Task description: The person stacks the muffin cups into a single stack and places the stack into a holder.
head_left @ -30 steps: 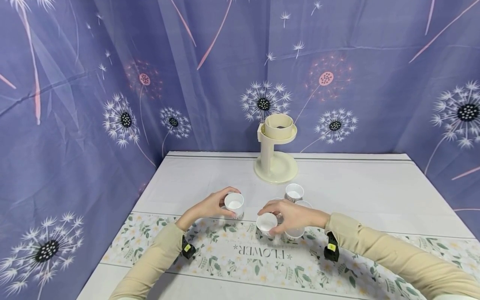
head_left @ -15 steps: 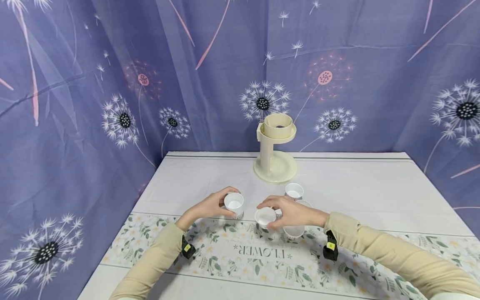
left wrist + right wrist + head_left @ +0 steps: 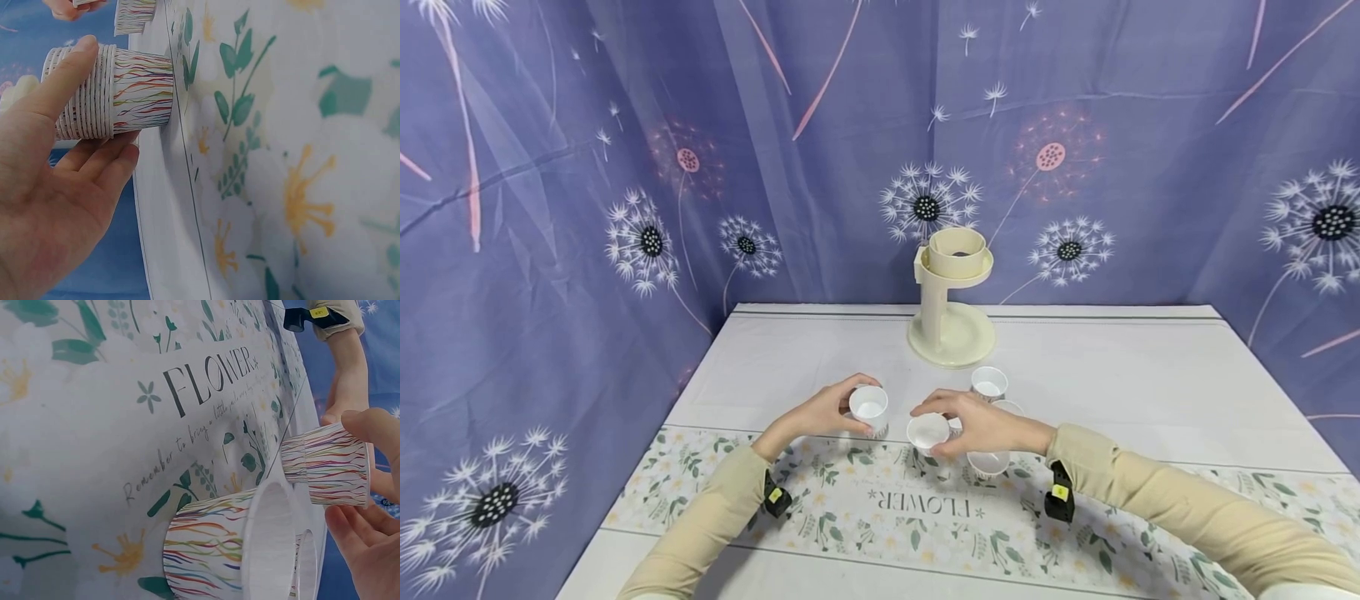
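My left hand point(image 3: 822, 412) grips a stack of nested paper cups point(image 3: 106, 94), thumb on one side and fingers on the other. The lowest cup shows wavy coloured stripes, with the several rims of the stack above it. To its right, my right hand point(image 3: 988, 423) holds a striped paper cup point(image 3: 340, 465) near its rim between thumb and fingers, mouth up in the head view. More paper cups stand by the right hand: one point(image 3: 989, 382) behind it, one point(image 3: 988, 463) in front, and one point(image 3: 1009, 407) partly hidden by it.
A cream stand point(image 3: 934, 312) with a ring holder and round base stands at the back of the table. A floral runner point(image 3: 917, 533) crosses the white tablecloth point(image 3: 1112, 375). Purple dandelion curtains point(image 3: 820, 208) enclose the table at the back and sides.
My right hand has shifted slightly left and away from me with its cup, closer to the stack. The left hand and its stack have stayed in place.
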